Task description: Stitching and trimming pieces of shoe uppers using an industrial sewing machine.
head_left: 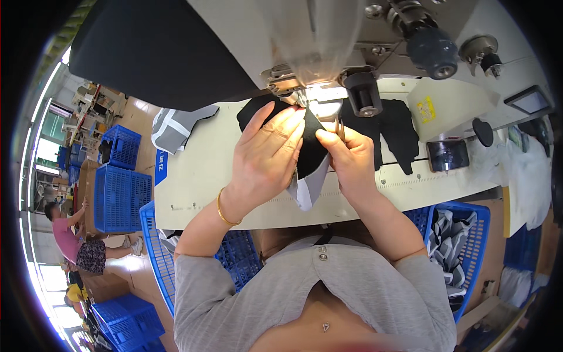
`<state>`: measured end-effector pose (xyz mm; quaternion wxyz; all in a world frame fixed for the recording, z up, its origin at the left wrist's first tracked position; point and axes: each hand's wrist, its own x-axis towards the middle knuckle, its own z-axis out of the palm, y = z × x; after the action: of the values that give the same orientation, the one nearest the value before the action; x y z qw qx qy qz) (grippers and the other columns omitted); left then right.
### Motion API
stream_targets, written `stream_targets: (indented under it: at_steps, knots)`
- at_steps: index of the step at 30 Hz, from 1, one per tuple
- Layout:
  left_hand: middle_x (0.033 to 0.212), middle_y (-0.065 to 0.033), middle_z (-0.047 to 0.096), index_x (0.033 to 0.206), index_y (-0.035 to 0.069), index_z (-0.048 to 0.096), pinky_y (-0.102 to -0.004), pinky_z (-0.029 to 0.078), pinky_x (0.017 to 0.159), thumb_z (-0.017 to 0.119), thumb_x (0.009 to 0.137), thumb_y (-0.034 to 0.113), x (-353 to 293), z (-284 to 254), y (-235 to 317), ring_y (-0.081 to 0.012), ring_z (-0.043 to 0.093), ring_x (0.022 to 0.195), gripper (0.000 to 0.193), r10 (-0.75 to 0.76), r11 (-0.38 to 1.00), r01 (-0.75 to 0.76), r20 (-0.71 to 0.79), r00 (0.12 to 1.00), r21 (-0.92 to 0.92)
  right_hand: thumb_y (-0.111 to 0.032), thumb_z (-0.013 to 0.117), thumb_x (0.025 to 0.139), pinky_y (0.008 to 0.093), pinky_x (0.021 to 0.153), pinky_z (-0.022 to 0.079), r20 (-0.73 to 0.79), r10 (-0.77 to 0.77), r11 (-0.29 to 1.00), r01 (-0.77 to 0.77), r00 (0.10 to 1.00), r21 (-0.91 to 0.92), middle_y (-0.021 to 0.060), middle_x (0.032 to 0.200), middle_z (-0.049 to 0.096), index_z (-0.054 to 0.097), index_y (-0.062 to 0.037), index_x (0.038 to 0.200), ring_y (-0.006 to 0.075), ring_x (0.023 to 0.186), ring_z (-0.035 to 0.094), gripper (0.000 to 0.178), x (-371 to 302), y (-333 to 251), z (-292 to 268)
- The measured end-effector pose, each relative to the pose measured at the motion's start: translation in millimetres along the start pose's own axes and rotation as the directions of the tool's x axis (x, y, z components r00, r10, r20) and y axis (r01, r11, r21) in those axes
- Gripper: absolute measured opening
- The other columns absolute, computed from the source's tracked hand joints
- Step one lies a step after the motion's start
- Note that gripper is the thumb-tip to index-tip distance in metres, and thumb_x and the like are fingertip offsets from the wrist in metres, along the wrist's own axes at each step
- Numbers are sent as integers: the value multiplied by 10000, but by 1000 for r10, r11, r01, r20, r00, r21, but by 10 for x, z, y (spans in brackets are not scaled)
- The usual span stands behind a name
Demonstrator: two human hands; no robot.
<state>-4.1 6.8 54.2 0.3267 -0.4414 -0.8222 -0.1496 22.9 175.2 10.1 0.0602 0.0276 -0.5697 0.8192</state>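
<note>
My left hand [267, 155] lies flat with fingers stretched out on a black fabric piece [311, 149], its fingertips close to the presser foot [296, 97] of a sewing machine [246, 35]. A grey and white part [311, 188] of the work hangs below the black cloth toward me. On the right, my right hand [352, 155] is closed, thumb and forefinger at the edge of the black fabric. Slim metal tweezers [341, 130] stick up out of its fingers, points toward the needle area. The needle tip itself is hard to make out in the glare.
More black cut pieces [399, 132] lie right of the needle on the pale table [217, 199]. A grey and white piece [179, 126] rests at the left edge. Blue baskets [478, 252] of fabric flank my lap. A person [73, 240] stands far left by stacked crates [123, 199].
</note>
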Motion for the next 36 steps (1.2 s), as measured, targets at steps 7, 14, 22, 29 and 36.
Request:
stream_targets:
  at_steps: [7, 14, 22, 29, 36]
  knots:
    - [1057, -154, 699, 1004, -58, 673, -479, 423, 1066, 678, 791, 2, -7, 38, -43, -274, 664, 1041, 221, -13, 1000, 14, -37, 999, 19, -114, 625, 913, 194, 605, 415, -8, -45, 997, 44, 999, -57, -50, 765, 629, 702, 32, 1028, 7, 700, 494, 201, 36, 35, 18]
    - [1225, -189, 621, 1136, -64, 617, -458, 341, 1106, 701, 781, 29, -63, 51, -9, -304, 573, 1195, 376, -365, 925, 320, -243, 899, -205, -133, 634, 916, 205, 582, 405, -19, -79, 986, 75, 997, -147, -55, 725, 596, 698, 28, 1028, 8, 671, 472, 206, 39, 110, -6]
    - [1035, -75, 664, 1138, -28, 614, -314, 441, 939, 619, 864, 4, -146, 255, -438, -162, 597, 1045, 277, -752, -294, 432, 485, 446, -853, -134, 663, 907, 206, 579, 393, -3, -115, 968, 112, 993, -223, -44, 724, 583, 688, 30, 993, 12, 659, 467, 186, 54, 72, 0]
    - [1085, -81, 675, 1144, -52, 621, -261, 514, 840, 546, 904, -78, -217, 198, -535, -143, 641, 943, 253, -839, -83, 325, 242, 488, -942, -129, 682, 898, 248, 606, 444, 179, -212, 911, 261, 961, -320, 11, 740, 619, 694, 16, 955, 78, 670, 532, 157, -14, 156, 4]
    - [914, -23, 703, 1053, -52, 684, -229, 477, 758, 604, 918, 6, -590, -146, -290, -63, 584, 835, 168, -621, 305, 727, 450, 642, -616, 76, 690, 784, 193, 615, 419, 426, -207, 879, 359, 881, -314, 41, 1097, 579, 504, -68, 1364, 43, 725, 517, 626, -152, 94, -94]
